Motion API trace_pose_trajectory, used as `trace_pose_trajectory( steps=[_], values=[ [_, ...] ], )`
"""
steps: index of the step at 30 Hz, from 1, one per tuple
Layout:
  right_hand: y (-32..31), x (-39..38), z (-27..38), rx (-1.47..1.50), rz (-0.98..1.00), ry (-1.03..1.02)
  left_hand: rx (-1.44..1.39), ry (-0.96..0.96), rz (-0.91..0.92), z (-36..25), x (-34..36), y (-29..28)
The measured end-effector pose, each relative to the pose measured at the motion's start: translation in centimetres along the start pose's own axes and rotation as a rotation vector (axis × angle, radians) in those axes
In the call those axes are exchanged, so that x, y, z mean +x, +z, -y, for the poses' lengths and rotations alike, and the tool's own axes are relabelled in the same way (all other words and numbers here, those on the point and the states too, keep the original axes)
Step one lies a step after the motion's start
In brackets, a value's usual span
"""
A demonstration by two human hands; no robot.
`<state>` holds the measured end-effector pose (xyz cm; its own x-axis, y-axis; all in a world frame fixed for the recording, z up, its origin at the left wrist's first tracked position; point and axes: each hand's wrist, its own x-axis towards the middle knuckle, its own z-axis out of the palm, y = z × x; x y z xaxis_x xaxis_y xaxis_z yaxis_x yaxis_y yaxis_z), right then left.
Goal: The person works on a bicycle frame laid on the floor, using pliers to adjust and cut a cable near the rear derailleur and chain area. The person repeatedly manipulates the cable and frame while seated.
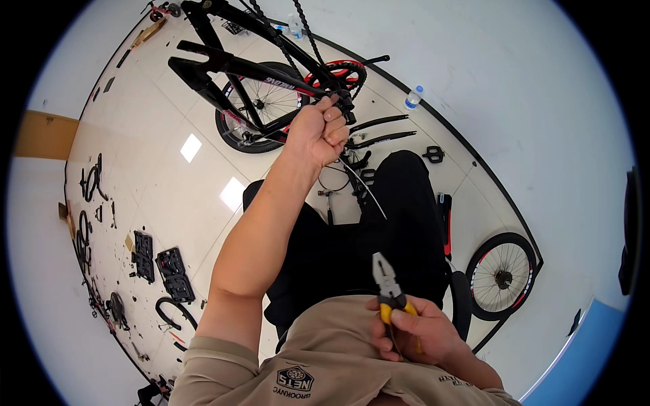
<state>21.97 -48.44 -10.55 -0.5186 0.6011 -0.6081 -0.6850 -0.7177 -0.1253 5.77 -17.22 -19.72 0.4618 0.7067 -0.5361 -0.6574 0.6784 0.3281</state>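
Tan shirt cloth [332, 331] is seen nearest; above it, pliers [384, 274] are held by their handles in the right grip [414, 328]. With the left arm [247, 250] stretched forward, a cable [366, 187] is clamped in the left grip [319, 132] beside the bicycle frame [249, 69], its loose end hung over the trousers [401, 196]. Just beyond, space is crowded by a chainring [347, 64].

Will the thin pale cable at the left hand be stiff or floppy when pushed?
The cable is probably springy, not floppy: its free end reaches past the left hand in a smooth curve. Being thin, it likely weighs little.
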Motion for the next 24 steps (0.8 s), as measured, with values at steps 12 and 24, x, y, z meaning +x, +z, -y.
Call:
trace_pose_trajectory(
  steps=[12,24],
  values=[
    [-2.8,4.3,6.7,-0.266,-0.231,-0.636,0.002,-0.128,0.044,-1.1,-0.1,-0.6],
    [0.5,16.5,8.2,-0.407,-0.191,-0.628,0.006,-0.148,0.089,-2.0,-0.4,-1.0]
  ],
)
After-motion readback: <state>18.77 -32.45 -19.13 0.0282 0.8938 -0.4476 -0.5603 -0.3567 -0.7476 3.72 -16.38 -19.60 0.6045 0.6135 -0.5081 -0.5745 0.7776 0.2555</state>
